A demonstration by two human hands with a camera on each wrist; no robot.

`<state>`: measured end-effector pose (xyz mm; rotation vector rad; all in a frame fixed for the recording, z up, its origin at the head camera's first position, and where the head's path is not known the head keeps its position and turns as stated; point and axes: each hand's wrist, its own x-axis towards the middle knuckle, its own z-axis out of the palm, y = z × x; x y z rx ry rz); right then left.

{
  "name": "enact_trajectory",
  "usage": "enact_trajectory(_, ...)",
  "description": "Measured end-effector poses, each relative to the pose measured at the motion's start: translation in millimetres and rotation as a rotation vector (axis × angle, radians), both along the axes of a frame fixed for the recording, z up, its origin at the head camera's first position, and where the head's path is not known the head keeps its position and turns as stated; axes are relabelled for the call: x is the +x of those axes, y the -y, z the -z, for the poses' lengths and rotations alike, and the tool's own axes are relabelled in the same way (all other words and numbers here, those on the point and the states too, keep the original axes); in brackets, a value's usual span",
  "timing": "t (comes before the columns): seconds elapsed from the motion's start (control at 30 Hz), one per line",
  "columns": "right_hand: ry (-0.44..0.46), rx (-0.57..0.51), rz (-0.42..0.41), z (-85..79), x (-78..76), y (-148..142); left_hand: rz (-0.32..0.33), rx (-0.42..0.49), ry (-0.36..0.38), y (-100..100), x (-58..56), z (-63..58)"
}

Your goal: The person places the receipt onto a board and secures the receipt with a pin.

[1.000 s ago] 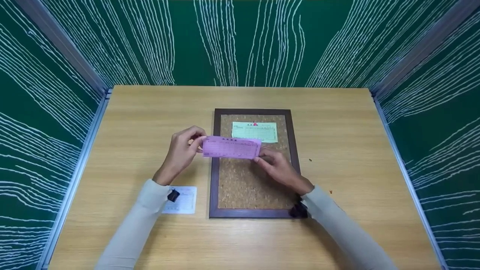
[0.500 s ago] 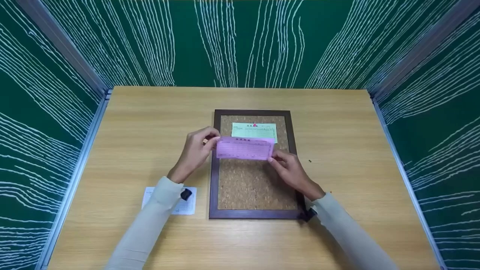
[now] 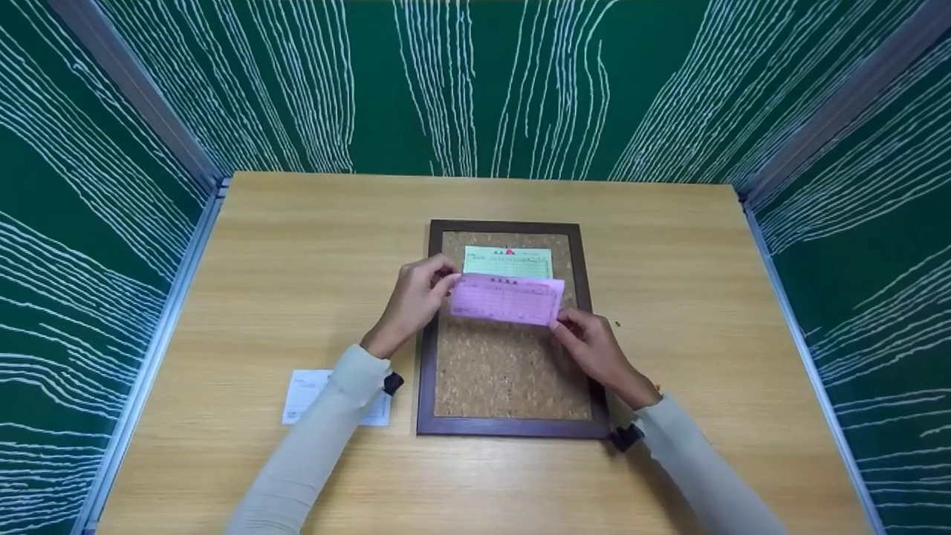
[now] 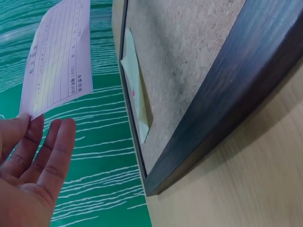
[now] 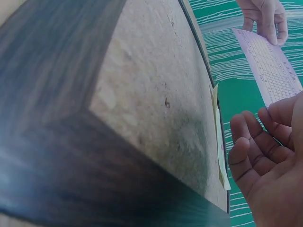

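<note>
A pink printed slip of paper [image 3: 507,300] is stretched between both hands above the corkboard [image 3: 513,371]. My left hand [image 3: 418,297] pinches its upper left corner between thumb and index finger. At the lower right corner, my right hand [image 3: 594,348] pinches it the same way. In the left wrist view the slip [image 4: 61,52] hangs clear of the board, slightly bowed. Behind it, a green printed slip [image 3: 508,261] is fixed near the board's top by a red pushpin [image 3: 509,251]; the pink slip overlaps its lower part in the head view.
A white printed slip [image 3: 303,394] lies on the wooden table [image 3: 223,312] left of the board, partly covered by the left sleeve [image 3: 327,431]. The board has a raised dark frame [image 3: 513,427]. Green walls with white lines [image 3: 513,89] enclose the table's back and sides.
Both hands have carried the pink slip to the right, so it now lies wholly over the corkboard. More of the white slip shows from under the left arm.
</note>
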<state>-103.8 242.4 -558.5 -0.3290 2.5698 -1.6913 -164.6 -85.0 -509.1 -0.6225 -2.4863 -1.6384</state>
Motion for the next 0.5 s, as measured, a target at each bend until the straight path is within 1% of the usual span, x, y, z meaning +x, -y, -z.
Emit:
enact_trajectory(0.13, 0.016, 0.01, 0.017, -3.0, 2.2, 1.5, -0.006, -0.015, 0.0, -2.1, -2.6, 4.3)
enact_trajectory(0.2, 0.029, 0.007, 0.019, -8.3, 4.1, 3.6, -0.012, -0.031, 0.001, -3.1, -4.0, 6.4)
enact_trajectory(0.33, 0.044, 0.003, 0.012, -19.7, 8.1, 7.1, -0.024, -0.039, 0.028, -5.1, -5.8, 9.1)
enact_trajectory(0.4, 0.052, 0.009, 0.014, -18.0, 7.5, 6.2, -0.028, -0.033, 0.045, -6.1, -6.6, 10.3)
enact_trajectory(0.5, 0.06, 0.026, 0.027, -8.6, 3.8, 2.4, -0.034, -0.032, 0.053, -7.4, -8.2, 11.9)
